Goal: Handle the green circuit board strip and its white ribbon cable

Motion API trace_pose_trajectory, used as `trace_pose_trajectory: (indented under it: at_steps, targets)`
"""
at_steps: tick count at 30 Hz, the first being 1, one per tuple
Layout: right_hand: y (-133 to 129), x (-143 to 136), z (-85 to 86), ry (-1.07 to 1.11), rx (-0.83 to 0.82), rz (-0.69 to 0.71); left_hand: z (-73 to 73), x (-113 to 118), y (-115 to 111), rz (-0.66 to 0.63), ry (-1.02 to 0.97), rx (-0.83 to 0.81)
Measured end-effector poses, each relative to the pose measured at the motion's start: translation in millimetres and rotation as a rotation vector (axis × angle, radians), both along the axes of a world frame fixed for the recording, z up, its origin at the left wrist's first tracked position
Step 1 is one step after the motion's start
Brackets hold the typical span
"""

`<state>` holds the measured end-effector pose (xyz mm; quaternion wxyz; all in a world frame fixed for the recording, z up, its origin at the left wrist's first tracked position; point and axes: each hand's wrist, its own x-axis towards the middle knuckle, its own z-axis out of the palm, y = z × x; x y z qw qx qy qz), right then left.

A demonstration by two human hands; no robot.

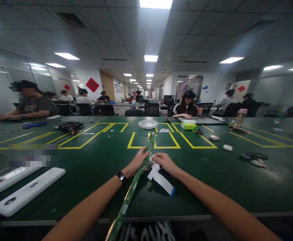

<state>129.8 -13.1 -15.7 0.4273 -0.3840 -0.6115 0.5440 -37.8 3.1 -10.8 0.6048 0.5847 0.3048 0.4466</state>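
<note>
A long, narrow green circuit board (133, 189) runs slantwise from the table's front edge up to the middle of the view. My left hand (138, 161) is closed around it near its upper part, thumb on top. Against the board's right side, my right hand (164, 163) pinches a white flat ribbon cable (161, 181). The cable hangs down to the right in folded strips and has a blue end. Where the cable meets the board, my fingers partly cover it.
A white mesh basket (148, 125) stands beyond the board. Two white power banks or similar long devices lie at left, the nearer white device (31, 190) close by. A green box (188, 126), a white case (227, 147) and black cables (254, 156) lie at right. A person (187, 107) sits opposite.
</note>
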Motion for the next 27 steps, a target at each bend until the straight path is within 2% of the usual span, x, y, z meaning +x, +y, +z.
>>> trace_pose_trajectory:
  at_steps: [10, 19, 27]
  targets:
    - [2, -1, -0.8, -0.024, 0.02, -0.027, -4.8, -1, 2, -0.011, 0.062, 0.011]
    - [-3, 5, 2.1, -0.139, 0.072, -0.003, 4.0, -7, -7, -0.059, 0.243, 0.217]
    - [-3, 8, 5.8, -0.117, 0.117, 0.055, -1.6, -4, -10, -0.15, 0.173, 0.08]
